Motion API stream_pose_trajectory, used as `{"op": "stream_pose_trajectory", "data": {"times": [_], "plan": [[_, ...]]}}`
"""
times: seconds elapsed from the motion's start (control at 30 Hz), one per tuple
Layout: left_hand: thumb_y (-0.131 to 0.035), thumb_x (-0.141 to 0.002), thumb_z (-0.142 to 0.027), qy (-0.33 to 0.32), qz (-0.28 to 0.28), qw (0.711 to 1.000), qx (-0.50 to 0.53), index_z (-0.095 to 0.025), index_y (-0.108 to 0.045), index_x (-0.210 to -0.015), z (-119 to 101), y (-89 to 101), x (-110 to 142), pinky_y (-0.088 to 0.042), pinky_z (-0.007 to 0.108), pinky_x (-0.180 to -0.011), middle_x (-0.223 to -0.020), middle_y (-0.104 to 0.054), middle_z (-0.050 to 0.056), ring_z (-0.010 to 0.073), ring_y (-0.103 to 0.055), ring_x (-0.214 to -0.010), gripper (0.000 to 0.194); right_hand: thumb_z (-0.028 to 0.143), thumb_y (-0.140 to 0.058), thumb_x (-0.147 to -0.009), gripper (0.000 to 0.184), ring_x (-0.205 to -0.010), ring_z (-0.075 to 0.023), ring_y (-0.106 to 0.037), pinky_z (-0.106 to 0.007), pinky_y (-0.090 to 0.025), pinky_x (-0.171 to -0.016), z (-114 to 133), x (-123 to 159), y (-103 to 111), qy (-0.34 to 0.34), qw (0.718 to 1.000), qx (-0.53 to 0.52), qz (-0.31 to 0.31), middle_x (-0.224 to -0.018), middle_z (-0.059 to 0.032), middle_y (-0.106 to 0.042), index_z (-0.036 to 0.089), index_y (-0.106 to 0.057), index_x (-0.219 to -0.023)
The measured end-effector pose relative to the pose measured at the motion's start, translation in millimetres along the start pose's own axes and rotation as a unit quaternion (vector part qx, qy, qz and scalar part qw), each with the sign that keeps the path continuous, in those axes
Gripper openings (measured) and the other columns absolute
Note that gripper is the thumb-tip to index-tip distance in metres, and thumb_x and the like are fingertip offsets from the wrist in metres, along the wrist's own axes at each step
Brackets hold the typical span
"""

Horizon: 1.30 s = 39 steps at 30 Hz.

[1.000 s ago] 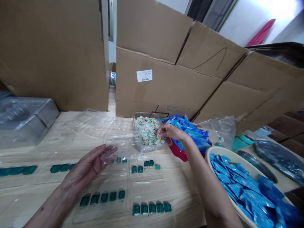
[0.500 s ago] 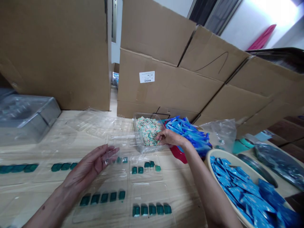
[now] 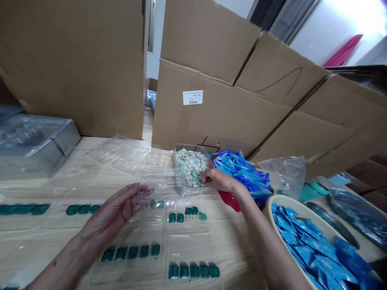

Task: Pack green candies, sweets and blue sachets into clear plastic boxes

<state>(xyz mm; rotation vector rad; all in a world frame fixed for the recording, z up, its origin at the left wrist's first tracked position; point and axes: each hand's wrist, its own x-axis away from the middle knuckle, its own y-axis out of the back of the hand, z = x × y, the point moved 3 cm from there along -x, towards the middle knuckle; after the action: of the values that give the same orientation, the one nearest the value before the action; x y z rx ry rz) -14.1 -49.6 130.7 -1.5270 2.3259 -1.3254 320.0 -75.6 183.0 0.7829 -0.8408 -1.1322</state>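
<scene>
My left hand [image 3: 116, 209] rests on the table with its fingers pinching the edge of a clear plastic tray [image 3: 157, 183]. My right hand [image 3: 218, 180] reaches into a clear box of small pastel packets [image 3: 191, 166], fingers curled among them; what they grip is hidden. Flat clear trays [image 3: 186, 217] lie in front of me, each with a row of small green blocks [image 3: 130, 252].
Big cardboard boxes [image 3: 229, 108] wall off the back of the table. Blue sachets fill a beige bowl [image 3: 314, 249] at the right. A red dish of blue sticks [image 3: 242, 171], a clear bag [image 3: 286, 173] and a grey wrapped box [image 3: 33, 145] stand around.
My right hand has dipped lower into the packet box. My left hand keeps its hold on the clear tray. The view has shifted slightly.
</scene>
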Motion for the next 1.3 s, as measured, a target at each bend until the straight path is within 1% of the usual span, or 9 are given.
{"op": "stream_pose_trajectory", "data": {"times": [0.17, 0.27, 0.33, 0.43, 0.53, 0.63, 0.97, 1.07, 1.3], "plan": [[-0.067, -0.077, -0.017, -0.002, 0.007, 1.000, 0.000, -0.017, -0.069, -0.089, 0.9, -4.3, 3.9, -0.056, 0.034, -0.087, -0.105, -0.071, 0.009, 0.0259, -0.061, -0.109, 0.012, 0.035, -0.064, -0.072, 0.021, -0.055, -0.0096, -0.050, -0.021, -0.037, -0.051, -12.8, 7.9, 5.1, -0.071, 0.988, -0.136, -0.010, -0.063, 0.0022, -0.057, 0.015, -0.058, -0.078], [-0.068, -0.076, -0.018, -0.002, 0.012, 1.000, 0.005, -0.018, -0.070, -0.089, 1.2, -5.0, 4.3, -0.055, 0.034, -0.087, -0.104, -0.072, 0.007, 0.0253, -0.061, -0.109, 0.013, 0.039, -0.069, -0.069, 0.031, -0.055, -0.0106, -0.054, -0.023, -0.043, -0.054, -14.9, 8.8, 7.9, -0.092, 0.963, -0.252, -0.025, -0.064, 0.0013, -0.059, 0.015, -0.055, -0.084], [-0.069, -0.076, -0.019, 0.000, 0.014, 1.000, 0.005, -0.019, -0.070, -0.088, 1.4, -4.9, 3.8, -0.055, 0.034, -0.088, -0.105, -0.071, 0.007, 0.0252, -0.061, -0.109, 0.012, 0.038, -0.071, -0.067, 0.034, -0.059, -0.0115, -0.057, -0.025, -0.046, -0.059, -13.9, 8.7, 9.5, -0.087, 0.954, -0.285, -0.035, -0.068, -0.0001, -0.061, 0.015, -0.056, -0.087], [-0.069, -0.075, -0.020, 0.005, 0.013, 1.000, 0.002, -0.019, -0.070, -0.087, 1.7, -4.4, 2.9, -0.055, 0.034, -0.088, -0.104, -0.072, 0.007, 0.0253, -0.061, -0.109, 0.012, 0.038, -0.068, -0.069, 0.031, -0.059, -0.0112, -0.056, -0.024, -0.045, -0.058, -13.0, 8.7, 11.1, -0.088, 0.960, -0.264, -0.034, -0.068, -0.0006, -0.061, 0.014, -0.059, -0.085], [-0.069, -0.075, -0.020, 0.007, 0.011, 1.000, 0.002, -0.020, -0.070, -0.086, 1.7, -4.2, 2.3, -0.055, 0.034, -0.088, -0.103, -0.072, 0.007, 0.0255, -0.061, -0.108, 0.011, 0.035, -0.063, -0.072, 0.022, -0.050, -0.0095, -0.049, -0.022, -0.039, -0.049, -11.8, 7.7, 10.3, -0.095, 0.976, -0.198, 0.004, -0.059, 0.0015, -0.057, 0.014, -0.060, -0.079], [-0.070, -0.075, -0.021, 0.008, 0.011, 1.000, 0.000, -0.020, -0.070, -0.086, 1.6, -4.5, 2.0, -0.055, 0.034, -0.088, -0.103, -0.072, 0.007, 0.0254, -0.062, -0.108, 0.012, 0.028, -0.059, -0.071, 0.014, -0.050, -0.0096, -0.048, -0.022, -0.038, -0.049, -9.0, 4.6, 7.9, -0.094, 0.986, -0.131, 0.037, -0.058, 0.0019, -0.054, 0.014, -0.060, -0.074], [-0.070, -0.075, -0.020, -0.005, 0.021, 1.000, -0.013, -0.020, -0.069, -0.086, -0.9, -11.4, 9.2, -0.054, 0.033, -0.090, -0.102, -0.072, 0.006, 0.0239, -0.061, -0.109, 0.011, 0.015, -0.058, -0.065, 0.008, -0.062, -0.0116, -0.047, -0.022, -0.035, -0.057, -2.2, 1.2, 2.2, -0.083, 0.995, 0.060, -0.006, -0.067, 0.0009, -0.056, 0.016, -0.058, -0.073], [-0.070, -0.075, -0.022, -0.007, 0.024, 1.000, -0.007, -0.021, -0.070, -0.085, -0.6, -11.9, 9.2, -0.053, 0.034, -0.090, -0.101, -0.073, 0.005, 0.0239, -0.062, -0.108, 0.011, 0.017, -0.060, -0.064, 0.008, -0.060, -0.0107, -0.046, -0.021, -0.034, -0.054, -1.7, 4.8, 2.5, -0.088, 0.995, 0.034, -0.030, -0.064, 0.0022, -0.054, 0.016, -0.057, -0.072], [-0.069, -0.076, -0.020, -0.004, 0.031, 0.999, -0.004, -0.020, -0.070, -0.086, -0.4, -12.4, 10.0, -0.052, 0.033, -0.092, -0.102, -0.072, 0.007, 0.0236, -0.063, -0.106, 0.010, 0.032, -0.065, -0.068, 0.026, -0.051, -0.0108, -0.050, -0.022, -0.040, -0.048, -10.4, 11.2, 15.5, -0.111, 0.978, -0.157, -0.076, -0.062, 0.0017, -0.056, 0.015, -0.058, -0.086]]}}
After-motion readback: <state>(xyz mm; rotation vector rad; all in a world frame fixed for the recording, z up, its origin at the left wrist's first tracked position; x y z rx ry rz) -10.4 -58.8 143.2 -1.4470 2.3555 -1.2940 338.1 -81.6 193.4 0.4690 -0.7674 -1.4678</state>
